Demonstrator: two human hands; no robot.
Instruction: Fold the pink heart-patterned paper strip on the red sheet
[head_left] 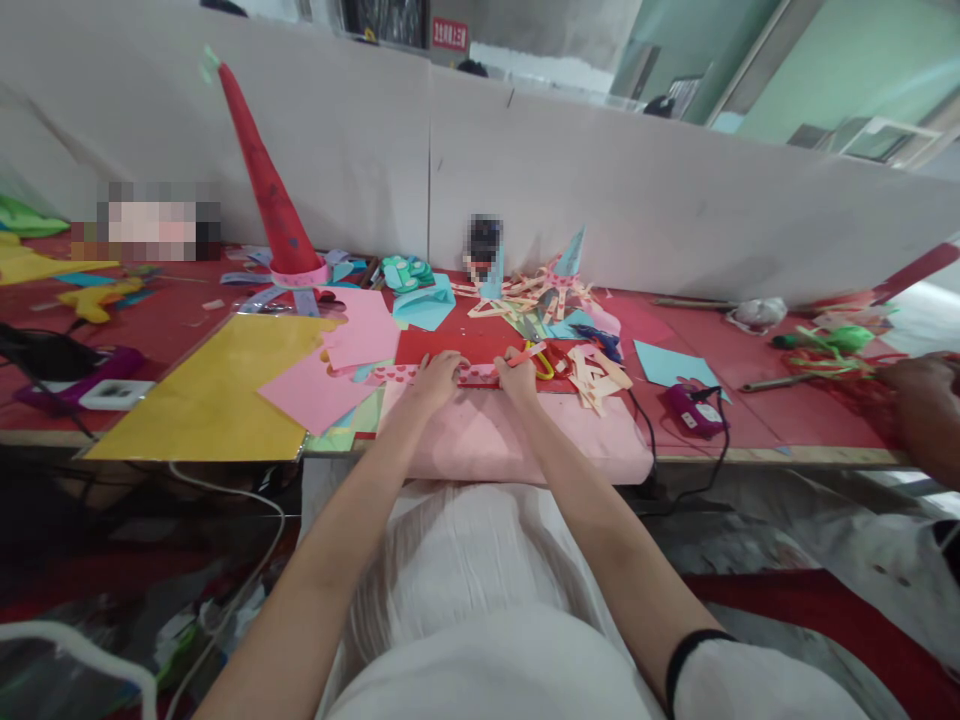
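Observation:
A pink paper strip with red hearts (478, 374) lies across the red sheet (442, 347) in front of me. My left hand (441, 372) is closed on the strip, its fingertips pressing it down. Just right of it, my right hand (517, 374) is closed around a slim red pen (535, 352) that slants up to the right. The pen's tip is hidden by my fingers. Under my wrists lies a pale pink padded cover (517, 440) at the table edge. Yellow-handled scissors (550, 362) lie beside my right hand.
Pink sheets (364, 325) and a large yellow sheet (225, 385) lie left. A tall red cone (270, 195) stands behind them. Blue cones (571, 255) and cut strips (596, 372) are ahead. A purple box with a cable (694, 410) and another person's hand (930, 405) are right.

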